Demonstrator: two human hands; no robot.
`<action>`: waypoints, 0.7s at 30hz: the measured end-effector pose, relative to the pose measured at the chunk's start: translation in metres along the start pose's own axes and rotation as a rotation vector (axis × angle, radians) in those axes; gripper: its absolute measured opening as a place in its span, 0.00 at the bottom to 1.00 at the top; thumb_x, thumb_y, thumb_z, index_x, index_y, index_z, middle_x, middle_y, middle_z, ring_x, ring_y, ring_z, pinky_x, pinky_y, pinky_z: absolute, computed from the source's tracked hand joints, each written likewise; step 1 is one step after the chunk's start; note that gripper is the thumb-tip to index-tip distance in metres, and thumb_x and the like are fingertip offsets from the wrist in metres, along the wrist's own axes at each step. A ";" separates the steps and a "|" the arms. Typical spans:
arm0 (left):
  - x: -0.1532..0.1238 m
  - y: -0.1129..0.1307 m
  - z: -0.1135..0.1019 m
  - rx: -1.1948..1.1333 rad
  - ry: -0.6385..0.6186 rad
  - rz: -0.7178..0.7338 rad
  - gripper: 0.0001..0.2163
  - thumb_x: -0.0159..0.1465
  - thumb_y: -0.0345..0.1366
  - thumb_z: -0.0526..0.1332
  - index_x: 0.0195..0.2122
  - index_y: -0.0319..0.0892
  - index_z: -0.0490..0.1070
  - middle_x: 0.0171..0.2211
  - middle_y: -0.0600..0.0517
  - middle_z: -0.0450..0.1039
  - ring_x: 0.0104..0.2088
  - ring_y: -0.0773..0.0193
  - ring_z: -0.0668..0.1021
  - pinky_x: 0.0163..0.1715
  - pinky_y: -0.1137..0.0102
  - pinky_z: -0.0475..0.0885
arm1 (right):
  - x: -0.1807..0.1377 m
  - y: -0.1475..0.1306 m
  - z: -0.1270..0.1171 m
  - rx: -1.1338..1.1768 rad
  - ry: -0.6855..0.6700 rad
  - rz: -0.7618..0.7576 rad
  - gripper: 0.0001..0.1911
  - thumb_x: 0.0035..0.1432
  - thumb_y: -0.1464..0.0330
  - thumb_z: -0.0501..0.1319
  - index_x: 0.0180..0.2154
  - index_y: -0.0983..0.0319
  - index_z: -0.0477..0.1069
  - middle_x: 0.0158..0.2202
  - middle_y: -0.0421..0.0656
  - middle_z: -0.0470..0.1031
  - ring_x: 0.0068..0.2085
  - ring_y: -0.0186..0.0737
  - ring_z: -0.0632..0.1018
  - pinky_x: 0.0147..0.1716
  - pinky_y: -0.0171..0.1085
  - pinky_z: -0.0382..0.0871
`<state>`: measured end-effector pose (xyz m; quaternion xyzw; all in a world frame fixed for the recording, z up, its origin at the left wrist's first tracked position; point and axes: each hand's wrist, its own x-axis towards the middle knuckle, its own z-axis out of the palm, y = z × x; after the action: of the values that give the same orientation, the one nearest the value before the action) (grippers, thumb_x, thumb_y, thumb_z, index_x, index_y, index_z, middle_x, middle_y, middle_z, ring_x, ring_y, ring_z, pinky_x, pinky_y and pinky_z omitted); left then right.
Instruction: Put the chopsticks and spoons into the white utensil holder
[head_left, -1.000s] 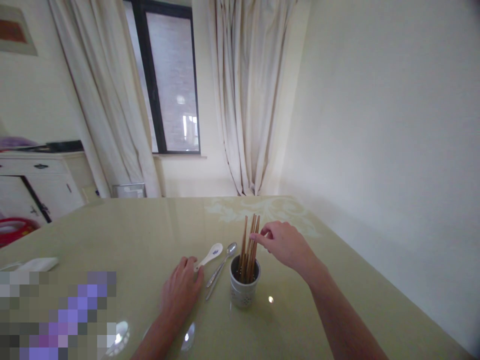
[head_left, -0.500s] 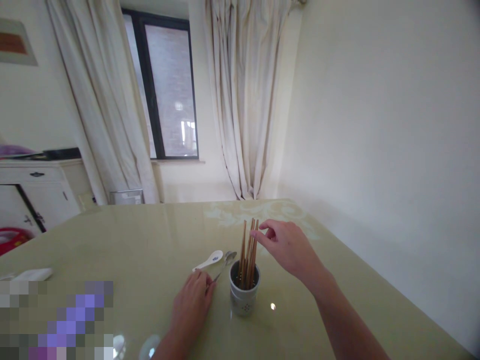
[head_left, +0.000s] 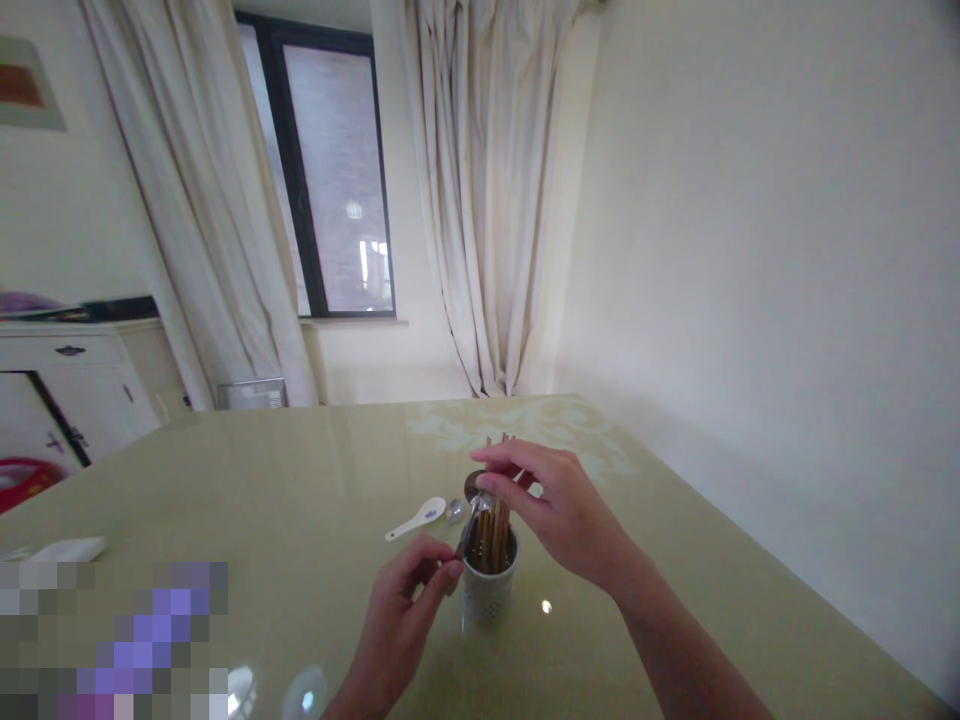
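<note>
Head view: one cup (head_left: 487, 600) stands on the desk (head_left: 300, 500), near one white spoon (head_left: 429, 512) and one lying spoon (head_left: 454, 510), metal, its handle hidden. The left hand (head_left: 409, 600) pinches one raised spoon (head_left: 472, 488) by the cup's rim; the right hand's (head_left: 559, 500) fingers curve narrowly at its bowl, grip unclear. Chopsticks (head_left: 491, 540) inside, partly covered, can't be counted.

Right hand (head_left: 551, 495) covers chopsticks (head_left: 495, 540) mid-length; their lower ends lost inside utensil cup (head_left: 489, 600). Fingertip contact there: can't tell. Metal spoon (head_left: 471, 488) in left hand (head_left: 409, 595): bowl part-covered by right thumb, grip end hidden by fingers. Second spoon (head_left: 454, 511), cup's 11 o'clock: handle hidden. Pixelated patch (head_left: 142, 640), 8 o'clock: contents unreadable. Red tub (head_left: 30, 482), 9 o'clock, and framed picture (head_left: 30, 85), 10 o'clock: cut by left edge.
</note>
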<state>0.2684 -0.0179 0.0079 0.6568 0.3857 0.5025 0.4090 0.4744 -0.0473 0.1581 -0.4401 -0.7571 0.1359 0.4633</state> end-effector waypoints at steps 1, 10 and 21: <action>0.000 0.000 0.000 -0.006 -0.006 0.011 0.25 0.62 0.63 0.68 0.32 0.43 0.77 0.26 0.52 0.76 0.27 0.64 0.75 0.29 0.72 0.71 | 0.000 0.000 0.000 -0.018 0.016 -0.024 0.06 0.71 0.67 0.66 0.45 0.58 0.83 0.38 0.40 0.86 0.38 0.39 0.85 0.38 0.34 0.77; 0.026 -0.022 -0.028 0.447 0.013 -0.129 0.24 0.70 0.59 0.54 0.32 0.44 0.76 0.28 0.50 0.77 0.26 0.61 0.74 0.30 0.68 0.66 | -0.011 0.012 -0.036 -0.413 0.414 -0.190 0.06 0.72 0.69 0.64 0.44 0.60 0.82 0.39 0.43 0.86 0.34 0.39 0.84 0.38 0.36 0.77; 0.014 -0.045 -0.018 0.972 -0.285 -0.240 0.08 0.73 0.36 0.54 0.39 0.44 0.72 0.45 0.46 0.81 0.47 0.55 0.82 0.47 0.65 0.69 | -0.045 0.068 0.029 -0.392 0.138 0.268 0.06 0.69 0.70 0.65 0.45 0.57 0.80 0.36 0.42 0.87 0.34 0.44 0.86 0.36 0.38 0.76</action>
<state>0.2491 0.0143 -0.0260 0.7839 0.5877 0.1207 0.1597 0.4961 -0.0381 0.0747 -0.6263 -0.6705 0.0166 0.3975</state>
